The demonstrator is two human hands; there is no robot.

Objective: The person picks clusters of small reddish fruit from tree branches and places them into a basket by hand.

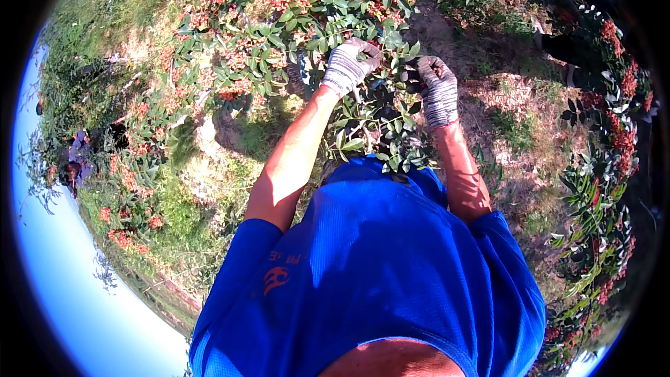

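Note:
Both my hands wear knitted gloves with grey and white stripes and dark fingers. My left hand (351,65) is among the leaves of a bush, its fingers curled together at the leafy twigs. To its right, my right hand (437,89) is also closed, fingers bent inward; small reddish specks show by its fingertips, too small to name surely. Between and below the hands a leafy branch (366,126) hangs close to my blue shirt. Clusters of small red berries (283,0), like Sichuan pepper, grow on the bush ahead. What the fingers pinch is hidden.
More berry-laden branches (623,132) hang along the right side. Sunlit ground with grass and dry soil (209,167) lies to the left. A person in purplish clothing (78,153) is among the bushes at far left. A dark shape (562,47) stands at upper right.

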